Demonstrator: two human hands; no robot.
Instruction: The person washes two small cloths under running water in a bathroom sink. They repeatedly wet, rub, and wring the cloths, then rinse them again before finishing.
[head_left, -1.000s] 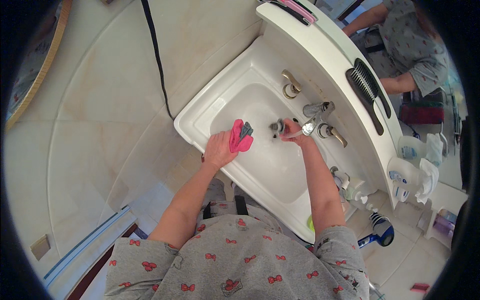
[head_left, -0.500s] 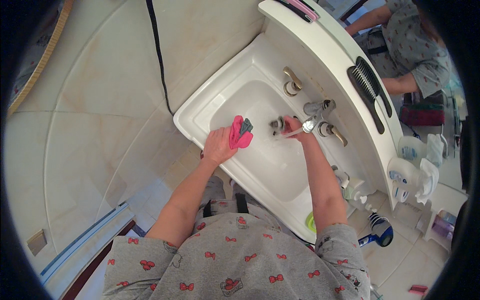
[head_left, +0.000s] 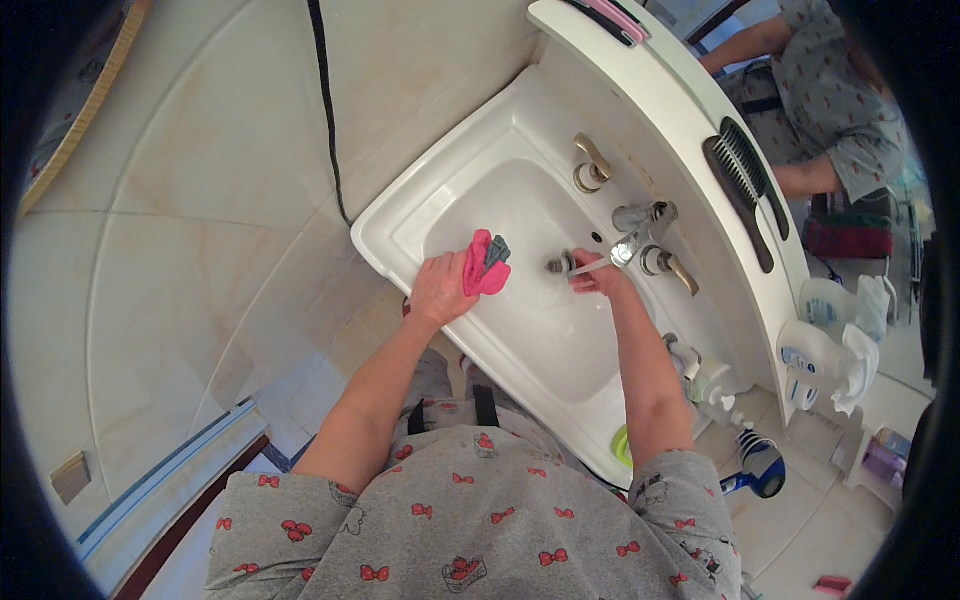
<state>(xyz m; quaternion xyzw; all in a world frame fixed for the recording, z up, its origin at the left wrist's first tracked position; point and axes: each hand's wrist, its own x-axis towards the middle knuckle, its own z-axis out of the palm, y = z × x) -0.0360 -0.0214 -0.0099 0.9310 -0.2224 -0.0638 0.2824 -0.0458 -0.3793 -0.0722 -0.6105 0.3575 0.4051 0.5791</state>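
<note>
My left hand (head_left: 442, 288) is closed around a bunched pink and grey cloth (head_left: 485, 265) at the near left side of the white sink (head_left: 545, 340). Inside the basin, my right hand (head_left: 595, 274) is under the chrome faucet (head_left: 632, 240), where a stream of water runs down over it. At its fingertips is a small round metallic piece that looks like a drain stopper (head_left: 560, 263); the fingers seem to grip it, though the hand partly hides it. Brass-coloured tap handles (head_left: 592, 160) flank the faucet.
A white shelf (head_left: 675, 110) curves behind the sink, carrying a black hairbrush (head_left: 740, 195) and white containers (head_left: 812, 350). Bottles (head_left: 708, 385) and a light green dish (head_left: 622, 445) sit at the sink's right end. A black cord (head_left: 328, 110) hangs along the tiled wall.
My right hand has moved slightly toward me in the basin, and the metallic piece has shifted with it. A dark overflow hole now shows behind that hand. The left hand keeps the cloth.
</note>
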